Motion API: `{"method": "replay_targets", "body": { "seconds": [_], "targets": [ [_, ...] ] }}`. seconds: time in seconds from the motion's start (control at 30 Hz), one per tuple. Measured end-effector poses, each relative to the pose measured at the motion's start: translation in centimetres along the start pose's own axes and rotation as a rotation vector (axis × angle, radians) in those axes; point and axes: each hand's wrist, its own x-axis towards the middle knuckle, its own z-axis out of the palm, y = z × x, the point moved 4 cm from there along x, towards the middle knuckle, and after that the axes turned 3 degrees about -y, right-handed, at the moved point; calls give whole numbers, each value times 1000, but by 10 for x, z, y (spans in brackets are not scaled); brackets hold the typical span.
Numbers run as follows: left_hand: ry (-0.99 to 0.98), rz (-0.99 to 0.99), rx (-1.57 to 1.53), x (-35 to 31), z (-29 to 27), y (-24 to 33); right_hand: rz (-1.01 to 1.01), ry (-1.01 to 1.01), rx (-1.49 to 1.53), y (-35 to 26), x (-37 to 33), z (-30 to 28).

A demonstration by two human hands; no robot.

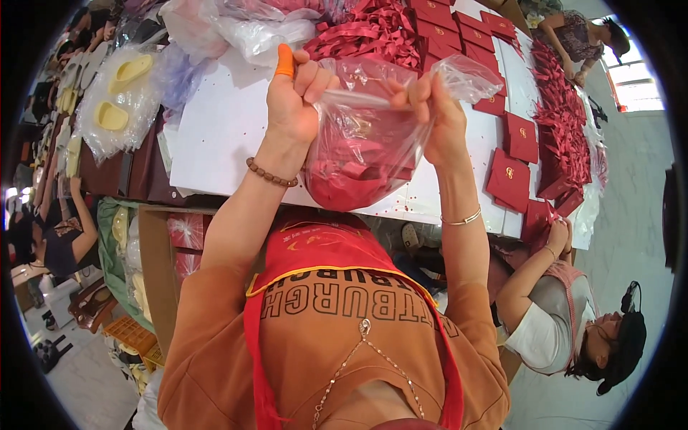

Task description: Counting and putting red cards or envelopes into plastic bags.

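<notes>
Between my hands hangs a clear plastic bag (365,136), with red pieces (344,188) inside it. My left hand (295,89) is closed on the bag's left edge, an orange finger cot on its thumb. At the opposite top corner my right hand (433,115) pinches the plastic, and a loose flap (469,77) sticks out past its fingers. The bag sits over the near edge of the white table (222,136), in front of my red apron (322,247).
Behind the bag lies a pile of red ribbon strips (369,36). Red square cards or pouches (509,175) with gold marks spread to the right, beside more red strips (562,115). Yellow slippers (111,115) in plastic lie left. A co-worker (552,308) sits at right; a cardboard box (159,258) stands lower left.
</notes>
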Motion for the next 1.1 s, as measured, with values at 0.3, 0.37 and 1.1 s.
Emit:
{"method": "replay_targets", "body": {
  "seconds": [0.3,0.37,1.1],
  "targets": [
    [-49,36,387,2,42,-10,103,75,103,-10,6,-2],
    [-26,-11,410,1,26,-20,94,53,164,-1,6,-1],
    [36,-4,849,0,22,-45,60,150,-763,33,8,5]
  ]
}}
